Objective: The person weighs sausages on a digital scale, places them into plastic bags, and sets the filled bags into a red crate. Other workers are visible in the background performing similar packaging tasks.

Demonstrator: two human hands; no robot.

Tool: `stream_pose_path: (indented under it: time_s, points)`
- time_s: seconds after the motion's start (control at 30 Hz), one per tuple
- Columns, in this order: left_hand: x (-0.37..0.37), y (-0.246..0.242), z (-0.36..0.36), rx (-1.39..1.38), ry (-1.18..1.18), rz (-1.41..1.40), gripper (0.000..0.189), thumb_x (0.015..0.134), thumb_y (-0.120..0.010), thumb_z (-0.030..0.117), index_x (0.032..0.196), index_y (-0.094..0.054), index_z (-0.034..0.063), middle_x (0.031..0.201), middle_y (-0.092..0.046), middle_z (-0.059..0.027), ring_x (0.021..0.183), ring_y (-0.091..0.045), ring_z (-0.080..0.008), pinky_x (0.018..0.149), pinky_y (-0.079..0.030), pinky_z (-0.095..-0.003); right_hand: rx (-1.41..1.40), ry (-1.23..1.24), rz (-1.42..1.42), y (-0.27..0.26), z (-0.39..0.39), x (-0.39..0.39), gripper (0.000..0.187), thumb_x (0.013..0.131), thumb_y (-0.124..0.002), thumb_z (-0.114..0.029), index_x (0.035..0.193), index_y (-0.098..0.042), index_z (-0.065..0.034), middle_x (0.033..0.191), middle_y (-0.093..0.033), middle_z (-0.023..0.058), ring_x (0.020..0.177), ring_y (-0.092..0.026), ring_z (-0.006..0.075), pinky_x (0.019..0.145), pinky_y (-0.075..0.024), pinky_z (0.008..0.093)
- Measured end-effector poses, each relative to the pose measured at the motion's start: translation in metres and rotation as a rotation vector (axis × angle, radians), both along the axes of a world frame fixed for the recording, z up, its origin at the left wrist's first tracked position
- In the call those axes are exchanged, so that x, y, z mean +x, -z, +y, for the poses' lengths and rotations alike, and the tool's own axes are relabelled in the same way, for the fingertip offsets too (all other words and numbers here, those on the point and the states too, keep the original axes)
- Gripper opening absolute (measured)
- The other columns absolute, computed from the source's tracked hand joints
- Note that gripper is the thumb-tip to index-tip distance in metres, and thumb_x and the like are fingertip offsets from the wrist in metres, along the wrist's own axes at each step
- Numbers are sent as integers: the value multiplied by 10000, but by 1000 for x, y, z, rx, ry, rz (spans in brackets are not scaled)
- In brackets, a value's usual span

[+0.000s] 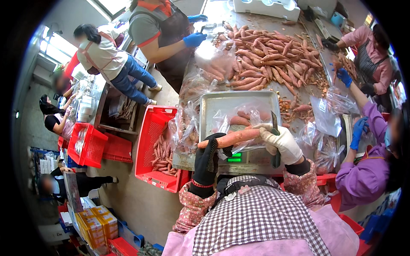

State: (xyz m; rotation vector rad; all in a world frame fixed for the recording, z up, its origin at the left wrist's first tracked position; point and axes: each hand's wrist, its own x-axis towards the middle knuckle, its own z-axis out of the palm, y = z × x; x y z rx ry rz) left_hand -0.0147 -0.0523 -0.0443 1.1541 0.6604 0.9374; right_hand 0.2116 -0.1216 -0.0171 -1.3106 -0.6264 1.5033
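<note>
My left hand [208, 158], in a black dotted glove, grips one end of a long sweet potato [238, 138]. The other end is held by my right hand [283, 144] in a white glove, which also has a dark-bladed knife [274, 123] in it, blade pointing away from me. Below the sweet potato, a clear plastic bag with sweet potatoes [240, 120] lies in a metal tray [205, 102]. The tray rests on a weighing scale with a lit green display [234, 157]. Beyond the tray is a large heap of sweet potatoes [272, 57].
Filled plastic bags [185, 128] stand left of the tray. A red crate [139, 160] with sweet potatoes is at the lower left. Peelings and more bags [326, 153] lie to the right. Gloved co-workers stand across the table and at right; a white foam box [266, 11] is at the far edge.
</note>
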Motion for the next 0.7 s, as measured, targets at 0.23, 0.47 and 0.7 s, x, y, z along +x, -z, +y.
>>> stream_pose_path:
  time_s: [0.23,0.47,0.7]
  points:
    - [0,-2,-3,-11,-17,20,346,979,-472,243,1114,-582,-57,925,-639,-102,811,-591,-162,751,-451,-281,20,23,19,3,-2,-1,284,937,-584,-194,1154,-598,-10,602,-448,-77,456,-345,13,427,-249,188]
    - [-4,-10,-5,-145,66,-5,336,983,-461,225,1144,-558,-53,930,-633,-99,827,-594,-159,761,-467,-289,22,-97,-43,-8,-2,-3,291,941,-571,-204,1180,-600,-40,603,-456,-81,453,-362,14,428,-252,188]
    - [-5,3,-2,-189,198,-84,352,949,-544,228,1192,-544,-25,1023,-623,-80,885,-590,-146,790,-477,-290,138,6,-56,15,-6,-2,337,929,-589,-266,1156,-603,-17,580,-457,-74,438,-368,13,405,-235,190]
